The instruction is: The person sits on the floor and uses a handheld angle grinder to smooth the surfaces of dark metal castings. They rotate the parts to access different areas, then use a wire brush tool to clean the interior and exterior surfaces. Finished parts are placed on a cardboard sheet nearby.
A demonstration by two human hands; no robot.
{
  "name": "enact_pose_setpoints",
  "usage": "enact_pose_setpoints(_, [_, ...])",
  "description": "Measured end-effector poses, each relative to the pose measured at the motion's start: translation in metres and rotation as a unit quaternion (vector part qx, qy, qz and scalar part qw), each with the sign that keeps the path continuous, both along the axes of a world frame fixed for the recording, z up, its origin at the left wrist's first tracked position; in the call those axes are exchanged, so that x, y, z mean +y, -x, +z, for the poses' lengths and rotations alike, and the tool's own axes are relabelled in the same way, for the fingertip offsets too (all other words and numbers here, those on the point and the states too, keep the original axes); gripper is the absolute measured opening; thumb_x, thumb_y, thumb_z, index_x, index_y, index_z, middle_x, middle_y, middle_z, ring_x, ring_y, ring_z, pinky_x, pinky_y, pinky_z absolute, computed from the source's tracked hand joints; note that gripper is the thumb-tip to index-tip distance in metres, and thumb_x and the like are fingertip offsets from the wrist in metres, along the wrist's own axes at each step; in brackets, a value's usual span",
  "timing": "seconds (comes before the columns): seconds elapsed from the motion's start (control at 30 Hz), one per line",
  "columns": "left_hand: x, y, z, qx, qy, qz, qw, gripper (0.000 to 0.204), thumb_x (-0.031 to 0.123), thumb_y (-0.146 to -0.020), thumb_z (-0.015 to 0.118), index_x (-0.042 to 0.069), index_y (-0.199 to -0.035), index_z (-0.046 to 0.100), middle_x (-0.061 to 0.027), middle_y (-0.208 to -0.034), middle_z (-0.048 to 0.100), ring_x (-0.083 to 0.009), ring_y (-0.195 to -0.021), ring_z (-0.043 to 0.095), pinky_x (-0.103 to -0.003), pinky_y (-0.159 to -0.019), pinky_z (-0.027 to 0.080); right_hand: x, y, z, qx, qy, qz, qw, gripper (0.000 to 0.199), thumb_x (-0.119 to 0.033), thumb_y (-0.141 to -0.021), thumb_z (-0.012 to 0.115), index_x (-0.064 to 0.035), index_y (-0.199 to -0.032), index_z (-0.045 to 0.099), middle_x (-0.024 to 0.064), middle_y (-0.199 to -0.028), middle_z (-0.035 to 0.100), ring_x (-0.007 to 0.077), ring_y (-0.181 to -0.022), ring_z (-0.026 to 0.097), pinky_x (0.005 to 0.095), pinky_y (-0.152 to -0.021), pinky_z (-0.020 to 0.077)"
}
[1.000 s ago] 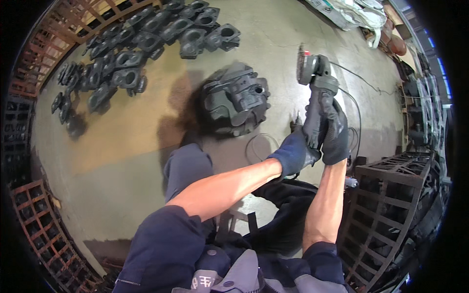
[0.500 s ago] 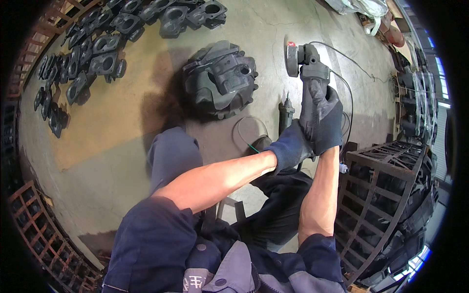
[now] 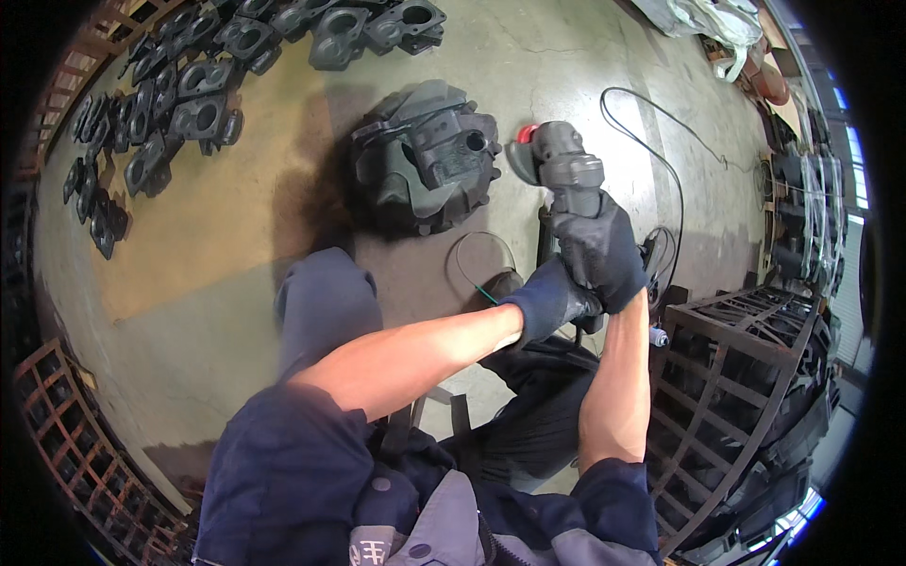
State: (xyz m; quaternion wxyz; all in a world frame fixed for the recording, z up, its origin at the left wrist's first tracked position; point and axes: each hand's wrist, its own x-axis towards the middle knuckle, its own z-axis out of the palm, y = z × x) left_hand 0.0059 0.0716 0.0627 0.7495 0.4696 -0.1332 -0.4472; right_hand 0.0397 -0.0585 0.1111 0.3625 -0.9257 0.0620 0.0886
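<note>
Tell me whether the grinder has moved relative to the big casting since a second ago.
Yes. The grinder has come left, closer to the big casting; its disc now sits right beside the casting's right edge.

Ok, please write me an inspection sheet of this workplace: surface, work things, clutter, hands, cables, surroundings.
Surface: concrete floor, stained, cracked in places.
Work things: grey angle grinder with reddish disc, held beside a large dark casting lying on the floor.
Clutter: many smaller castings spread at upper left; a small white bottle near the crate.
Hands: left hand gloved, on the rear of the grinder; right hand gloved, wrapped around its body. Both in a closed grip.
Cables: black cable loops over the floor; a thin loop lies near the knee.
Surroundings: metal crate at right, rusty rack at lower left, white sacks top right.
</note>
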Motion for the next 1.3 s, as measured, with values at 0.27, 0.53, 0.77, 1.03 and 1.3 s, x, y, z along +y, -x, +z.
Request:
enact_pose_setpoints(0.27, [-0.003, -0.005, -0.018, -0.031, -0.052, 0.037, 0.997, 0.022, 0.005, -0.085, 0.073, -0.001, -0.106, 0.067, -0.0088, -0.098, 0.072, -0.0157, -0.086, 0.064, -0.033, -0.080, 0.055, 0.047, -0.026, 0.008, 0.109, 0.048, -0.079, 0.990, 0.043, -0.021, -0.071, 0.071, 0.0060, -0.104, 0.064, 0.0180, -0.086, 0.071, 0.0267, -0.077, 0.067, 0.0380, -0.075, 0.0537])
enact_pose_setpoints(0.53, [0.007, -0.018, -0.018, -0.078, -0.090, 0.002, 0.993, 0.018, 0.007, -0.088, 0.067, -0.004, -0.103, 0.067, -0.0095, -0.094, 0.073, -0.0161, -0.082, 0.064, -0.033, -0.079, 0.054, 0.039, -0.033, -0.022, 0.117, 0.109, -0.042, 0.986, 0.046, -0.024, -0.070, 0.072, 0.0058, -0.105, 0.065, 0.0237, -0.089, 0.072, 0.0358, -0.083, 0.070, 0.0412, -0.078, 0.0544])
enact_pose_setpoints(0.77, [0.002, -0.016, -0.038, -0.159, -0.079, 0.029, 0.984, 0.022, 0.009, -0.089, 0.068, -0.003, -0.107, 0.066, -0.0133, -0.102, 0.073, -0.0189, -0.090, 0.064, -0.034, -0.083, 0.052, 0.048, -0.045, -0.009, 0.172, 0.134, -0.028, 0.976, 0.054, -0.028, -0.071, 0.074, 0.0043, -0.113, 0.062, 0.0279, -0.098, 0.071, 0.0422, -0.097, 0.070, 0.0443, -0.086, 0.0546])
enact_pose_setpoints(1.03, [0.009, -0.017, -0.034, -0.073, -0.052, 0.035, 0.995, 0.025, 0.011, -0.094, 0.066, -0.003, -0.114, 0.063, -0.0125, -0.109, 0.071, -0.0154, -0.094, 0.064, -0.032, -0.085, 0.053, 0.053, -0.052, -0.011, 0.165, 0.166, 0.008, 0.972, 0.051, -0.029, -0.074, 0.074, 0.0036, -0.112, 0.063, 0.0277, -0.098, 0.071, 0.0423, -0.096, 0.069, 0.0443, -0.085, 0.0545])
enact_pose_setpoints(1.3, [0.007, -0.022, -0.036, -0.065, -0.085, 0.030, 0.994, 0.020, 0.011, -0.094, 0.064, -0.003, -0.109, 0.064, -0.0113, -0.103, 0.072, -0.0146, -0.091, 0.063, -0.033, -0.083, 0.053, 0.054, -0.057, -0.015, 0.155, 0.174, 0.003, 0.973, 0.051, -0.029, -0.071, 0.075, 0.0042, -0.108, 0.064, 0.0266, -0.095, 0.071, 0.0425, -0.092, 0.069, 0.0439, -0.083, 0.0545])
